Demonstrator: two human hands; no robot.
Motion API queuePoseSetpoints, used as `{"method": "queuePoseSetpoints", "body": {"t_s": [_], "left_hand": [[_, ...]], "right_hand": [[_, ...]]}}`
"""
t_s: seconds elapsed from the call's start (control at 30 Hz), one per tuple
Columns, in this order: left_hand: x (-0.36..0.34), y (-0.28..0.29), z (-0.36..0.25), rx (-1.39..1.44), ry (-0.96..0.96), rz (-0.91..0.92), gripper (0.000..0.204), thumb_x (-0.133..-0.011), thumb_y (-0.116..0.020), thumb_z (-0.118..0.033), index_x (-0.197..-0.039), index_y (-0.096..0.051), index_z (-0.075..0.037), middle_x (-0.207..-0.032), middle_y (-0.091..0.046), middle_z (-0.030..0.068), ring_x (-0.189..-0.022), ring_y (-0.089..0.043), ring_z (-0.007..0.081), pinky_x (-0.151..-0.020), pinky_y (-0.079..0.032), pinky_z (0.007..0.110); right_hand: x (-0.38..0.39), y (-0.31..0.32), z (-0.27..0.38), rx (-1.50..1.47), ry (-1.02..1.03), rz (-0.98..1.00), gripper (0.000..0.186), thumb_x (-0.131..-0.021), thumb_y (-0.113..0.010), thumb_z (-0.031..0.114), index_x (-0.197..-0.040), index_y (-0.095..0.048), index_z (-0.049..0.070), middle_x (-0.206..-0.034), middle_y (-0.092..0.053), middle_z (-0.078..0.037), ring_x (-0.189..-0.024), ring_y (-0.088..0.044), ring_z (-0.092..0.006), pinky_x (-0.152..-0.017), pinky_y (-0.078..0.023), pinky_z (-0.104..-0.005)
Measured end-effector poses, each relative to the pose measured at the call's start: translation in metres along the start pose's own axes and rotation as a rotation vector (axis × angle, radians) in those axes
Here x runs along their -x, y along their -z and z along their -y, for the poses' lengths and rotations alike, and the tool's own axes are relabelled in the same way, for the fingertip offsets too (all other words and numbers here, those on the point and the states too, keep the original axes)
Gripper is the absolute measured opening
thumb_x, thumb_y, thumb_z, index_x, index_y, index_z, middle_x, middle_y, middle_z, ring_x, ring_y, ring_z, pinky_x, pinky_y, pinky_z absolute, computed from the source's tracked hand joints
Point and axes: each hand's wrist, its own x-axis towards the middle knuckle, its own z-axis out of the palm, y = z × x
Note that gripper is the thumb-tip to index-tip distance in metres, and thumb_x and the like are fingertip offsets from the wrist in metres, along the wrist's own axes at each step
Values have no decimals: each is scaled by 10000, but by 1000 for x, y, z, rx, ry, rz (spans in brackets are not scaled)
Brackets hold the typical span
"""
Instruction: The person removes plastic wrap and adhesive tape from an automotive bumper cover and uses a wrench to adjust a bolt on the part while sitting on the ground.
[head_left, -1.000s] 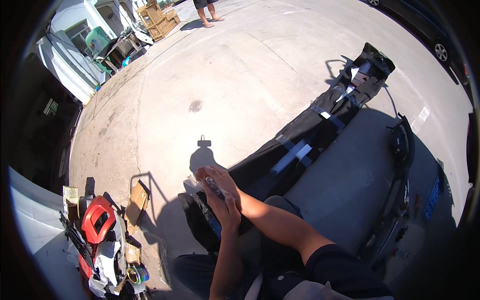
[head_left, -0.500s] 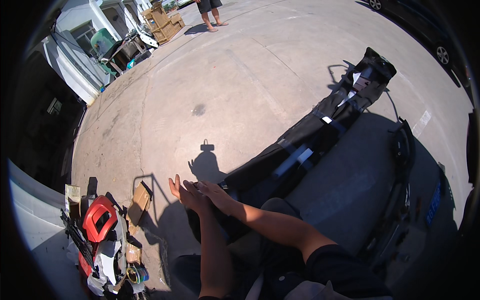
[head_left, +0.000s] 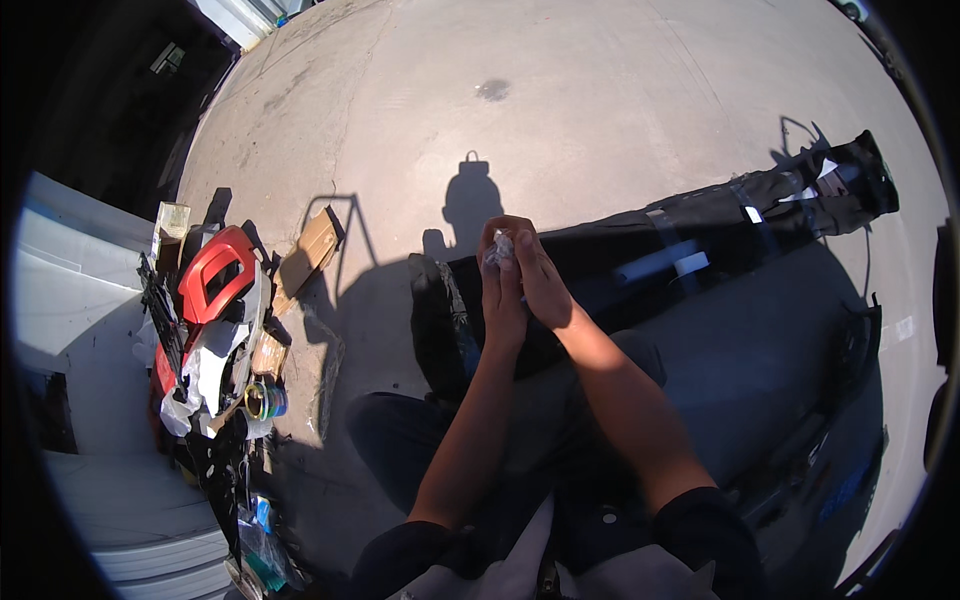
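Observation:
My left hand (head_left: 503, 300) and my right hand (head_left: 543, 283) are pressed together with palms facing. Between their fingers shows a crumpled wad of clear plastic (head_left: 499, 249), perhaps balled-up tape. Just beyond and to the right of the hands lies a long black wrapped bundle (head_left: 600, 240) on the ground. Bands of clear tape cross it, and a white label (head_left: 691, 264) sits on its side. Its near end reaches to my knees, partly hidden behind my arms.
At left, a red plastic frame-like part (head_left: 220, 272) lies on a scrap heap with cardboard (head_left: 308, 252), plastic sheeting and a tape roll (head_left: 265, 400). A white wall (head_left: 90, 260) borders it. Dark curved car parts (head_left: 850, 350) lie at right; a shadow of my head falls on the concrete.
The joined hands have swung from pointing left to pointing away from me, and the plastic wad now shows between them. My view has tipped down, so the person standing far off is out of sight.

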Motion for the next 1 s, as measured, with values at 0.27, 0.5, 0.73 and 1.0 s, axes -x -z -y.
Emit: {"method": "queuePoseSetpoints", "body": {"t_s": [0.27, 0.5, 0.73, 1.0], "left_hand": [[-51, 90, -12, -735, 20, -52, 511, -847, -741, -156, -1313, -554, -62, -1215, -609, 142, -1031, -649, 315, -857, -539, 376], [-160, 283, 33, -1934, 195, -95, 736, -848, -724, -384, -1468, -407, -145, -1573, -296, 104, -1450, -275, 339, -1149, -249, 587], [-189, 235, 162, -1694, 466, 682, 552, -877, -667, -468, -1311, -596, -133, -1261, -663, 79, -1175, -622, 260, -960, -500, 406], [-197, 204, 215, -1956, 707, 1150, 326, -803, -760, -327, -1062, -750, -129, -1124, -721, 96, -1083, -673, 261, -878, -537, 383]], "right_hand": [[-4, 4, -15, 657, -92, -53, 636, -1052, -354, 491, -1406, -485, -21, -1464, -430, -234, -1403, -380, -325, -1153, -299, -399], [-12, 2, 23, 307, -64, -310, 478, -1064, -391, 394, -1149, -660, 8, -1111, -666, -102, -1031, -599, -172, -915, -434, -312], [-13, 30, 8, -128, -6, -481, 423, -1075, -372, 377, -1081, -632, 43, -911, -645, -59, -888, -590, -125, -795, -442, -290], [-7, 7, -10, 1068, -231, 523, 344, -901, -682, 304, -1098, -603, 32, -897, -620, -91, -826, -636, -246, -740, -503, -348]]}}
